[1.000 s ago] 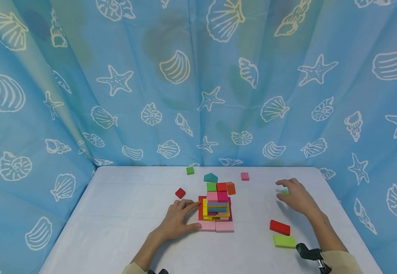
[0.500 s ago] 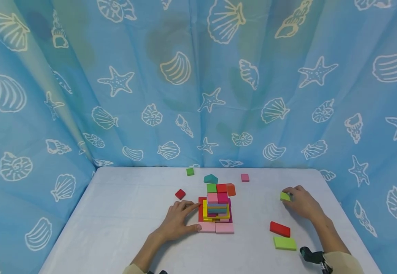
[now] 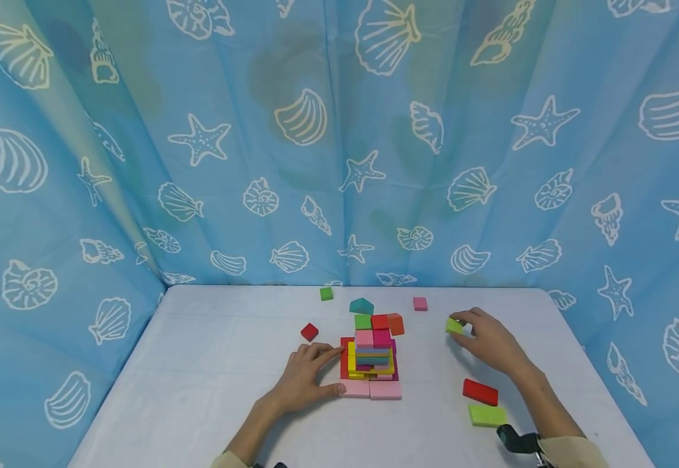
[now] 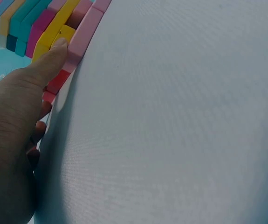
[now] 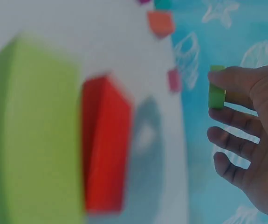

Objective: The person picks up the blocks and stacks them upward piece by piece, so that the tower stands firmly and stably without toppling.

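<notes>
A layered stack of coloured toy blocks (image 3: 372, 338) stands mid-table, with two pink blocks (image 3: 385, 390) along its front. My left hand (image 3: 306, 378) rests beside it on the table, thumb at the front pink block and index finger reaching to the red block (image 3: 344, 364) on the left side. The left wrist view shows the thumb close against the pink and yellow blocks (image 4: 64, 33). My right hand (image 3: 492, 341) pinches a small light green block (image 3: 454, 325) between thumb and fingers, above the table right of the stack. Its other fingers are spread in the right wrist view.
A red block (image 3: 480, 392) and a long light green block (image 3: 488, 415) lie near the right forearm. Small loose blocks lie around the stack: red (image 3: 309, 332), green (image 3: 326, 294), teal (image 3: 361, 305), pink (image 3: 420, 303) and orange (image 3: 395, 324). A shell-print curtain (image 3: 339, 162) hangs behind.
My right hand came down to the small light green block at the right, took hold of it and carried it left toward the stack. The left hand stayed in place.
</notes>
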The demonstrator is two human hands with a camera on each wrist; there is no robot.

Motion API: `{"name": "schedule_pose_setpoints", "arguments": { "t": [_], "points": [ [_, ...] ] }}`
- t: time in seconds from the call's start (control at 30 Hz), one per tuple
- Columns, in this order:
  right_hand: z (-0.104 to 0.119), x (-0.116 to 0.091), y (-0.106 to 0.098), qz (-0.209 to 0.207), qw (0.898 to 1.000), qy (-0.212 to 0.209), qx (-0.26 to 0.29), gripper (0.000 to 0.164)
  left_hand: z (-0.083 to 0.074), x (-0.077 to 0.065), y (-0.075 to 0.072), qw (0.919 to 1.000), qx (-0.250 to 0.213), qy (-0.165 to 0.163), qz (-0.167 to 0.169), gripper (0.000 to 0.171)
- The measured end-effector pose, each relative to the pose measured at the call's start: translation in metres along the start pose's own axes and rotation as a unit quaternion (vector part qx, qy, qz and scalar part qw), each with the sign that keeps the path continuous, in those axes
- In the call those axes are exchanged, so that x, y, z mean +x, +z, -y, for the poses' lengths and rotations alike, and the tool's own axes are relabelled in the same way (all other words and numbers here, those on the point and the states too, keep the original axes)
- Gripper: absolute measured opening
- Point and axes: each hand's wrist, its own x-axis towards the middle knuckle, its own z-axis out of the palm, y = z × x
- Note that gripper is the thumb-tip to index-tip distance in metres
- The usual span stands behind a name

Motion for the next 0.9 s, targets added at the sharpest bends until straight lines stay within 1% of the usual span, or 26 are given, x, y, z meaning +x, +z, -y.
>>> {"name": "schedule_pose_setpoints", "arguments": {
  "t": [0.13, 0.23, 0.3, 0.43, 0.53, 0.67, 0.8, 0.9],
  "points": [
    [0.032, 0.005, -0.007, 0.0, 1.0, -0.02, 0.01, 0.054, 0.0, 0.0, 0.0, 1.0, 0.002, 0.0, -0.001, 0.083],
    [0.056, 0.005, -0.01, -0.005, 0.999, -0.038, 0.031, 0.059, 0.0, -0.001, 0.0, 1.0, 0.001, 0.001, -0.002, 0.083],
    [0.071, 0.005, -0.01, -0.015, 0.998, -0.05, 0.045, 0.059, 0.001, 0.0, 0.001, 1.0, 0.001, 0.001, -0.002, 0.083],
    [0.095, 0.007, -0.009, -0.033, 0.994, -0.085, 0.064, 0.048, 0.001, 0.0, 0.001, 1.0, -0.002, 0.001, -0.001, 0.084],
    [0.109, 0.008, -0.006, -0.038, 0.991, -0.101, 0.074, 0.043, 0.001, 0.0, 0.001, 1.0, -0.003, 0.0, 0.0, 0.084],
    [0.124, 0.01, -0.002, -0.034, 0.99, -0.114, 0.08, 0.041, 0.001, 0.0, 0.0, 1.0, -0.001, -0.002, 0.002, 0.083],
    [0.132, 0.011, 0.001, -0.029, 0.988, -0.128, 0.077, 0.04, 0.001, 0.0, 0.0, 1.0, -0.001, -0.001, 0.002, 0.083],
    [0.134, 0.011, 0.003, -0.03, 0.988, -0.134, 0.076, 0.04, 0.001, 0.0, 0.0, 1.0, -0.003, 0.002, 0.002, 0.082]
  ]
}}
